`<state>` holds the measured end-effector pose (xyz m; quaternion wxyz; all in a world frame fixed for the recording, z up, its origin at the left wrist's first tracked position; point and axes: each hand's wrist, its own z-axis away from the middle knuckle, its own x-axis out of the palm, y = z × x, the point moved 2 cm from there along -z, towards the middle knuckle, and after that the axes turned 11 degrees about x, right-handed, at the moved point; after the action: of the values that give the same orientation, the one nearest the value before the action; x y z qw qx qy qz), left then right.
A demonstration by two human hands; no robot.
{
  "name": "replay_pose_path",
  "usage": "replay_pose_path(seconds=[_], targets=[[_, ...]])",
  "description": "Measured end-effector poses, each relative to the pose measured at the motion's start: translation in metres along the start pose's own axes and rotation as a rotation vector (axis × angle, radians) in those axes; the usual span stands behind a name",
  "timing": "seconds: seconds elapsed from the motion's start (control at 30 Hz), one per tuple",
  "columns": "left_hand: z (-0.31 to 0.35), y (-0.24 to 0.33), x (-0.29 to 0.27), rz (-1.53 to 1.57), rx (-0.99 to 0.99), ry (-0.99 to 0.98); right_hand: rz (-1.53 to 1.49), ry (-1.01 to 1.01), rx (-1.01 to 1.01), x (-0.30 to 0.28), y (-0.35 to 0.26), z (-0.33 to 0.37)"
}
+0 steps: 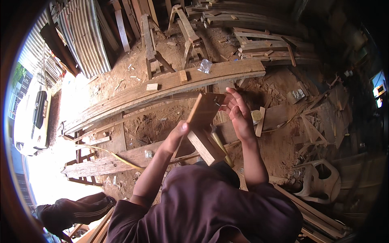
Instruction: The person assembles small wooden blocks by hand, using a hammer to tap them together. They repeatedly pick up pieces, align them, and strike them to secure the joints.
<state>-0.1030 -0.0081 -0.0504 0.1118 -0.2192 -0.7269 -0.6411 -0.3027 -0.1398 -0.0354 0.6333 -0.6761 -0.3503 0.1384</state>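
Observation:
My left hand (pixel 177 135) grips a wooden piece by its left edge, thumb on top. The piece is made of a flat brown board (pixel 204 110) and a paler wood block (pixel 206 147) that juts from it toward my body. Small thin metal pins, apparently nails (pixel 217 104), stick out near the board's right edge. Beside them is my right hand (pixel 240 115), fingers apart and partly bent, with nothing visible in it. Below the board, a yellowish handle (pixel 221 146) slants past the block; whatever it belongs to is mostly hidden.
A long thick plank (pixel 133 97) crosses ahead, bearing small wood offcuts and a crumpled clear plastic wrapper (pixel 205 66). Sawhorses (pixel 188 36) and stacked lumber (pixel 251 20) stand beyond. A plastic chair (pixel 320 180) lies at right. Another person (pixel 77 210) is at lower left.

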Motion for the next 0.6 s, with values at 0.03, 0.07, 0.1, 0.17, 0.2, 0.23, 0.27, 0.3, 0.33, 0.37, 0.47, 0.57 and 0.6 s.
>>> replay_pose_path(seconds=[0.03,0.07,0.1,0.17,0.2,0.23,0.27,0.3,0.33,0.37,0.47,0.57,0.6], targets=[[0.001,-0.003,0.000,-0.020,0.001,0.074,0.011,-0.020,0.005,-0.002,0.001,0.005],[0.001,-0.005,0.000,-0.022,-0.003,0.099,0.018,-0.034,-0.002,-0.005,0.006,0.009],[0.000,-0.008,-0.001,-0.028,-0.006,0.124,0.029,-0.046,0.014,-0.011,0.014,0.012],[-0.003,-0.012,-0.009,-0.092,0.011,0.075,0.036,0.059,0.033,-0.038,0.039,0.017],[-0.003,-0.014,-0.015,-0.086,-0.022,0.043,0.053,0.125,0.089,-0.059,0.059,0.019],[-0.004,-0.018,-0.020,-0.078,-0.055,0.011,0.246,0.249,0.116,-0.078,0.084,0.026],[-0.002,-0.024,-0.027,-0.063,-0.075,-0.033,0.635,0.404,0.237,-0.093,0.117,0.040],[-0.002,-0.037,-0.030,0.058,-0.071,0.068,0.995,0.518,0.348,-0.107,0.149,0.061],[-0.004,-0.052,-0.037,0.083,-0.160,0.113,1.346,0.533,0.804,-0.119,0.183,0.099],[-0.008,-0.070,-0.048,0.122,-0.234,0.143,1.288,0.531,0.870,-0.124,0.215,0.127],[-0.008,-0.139,-0.084,0.315,-0.424,0.207,1.382,0.383,1.032,-0.130,0.277,0.203],[0.012,-0.219,-0.128,0.575,-0.632,0.181,1.137,0.400,0.725,-0.117,0.302,0.215],[0.021,-0.246,-0.141,0.491,-0.709,0.224,1.116,0.381,0.657,-0.112,0.303,0.210]])
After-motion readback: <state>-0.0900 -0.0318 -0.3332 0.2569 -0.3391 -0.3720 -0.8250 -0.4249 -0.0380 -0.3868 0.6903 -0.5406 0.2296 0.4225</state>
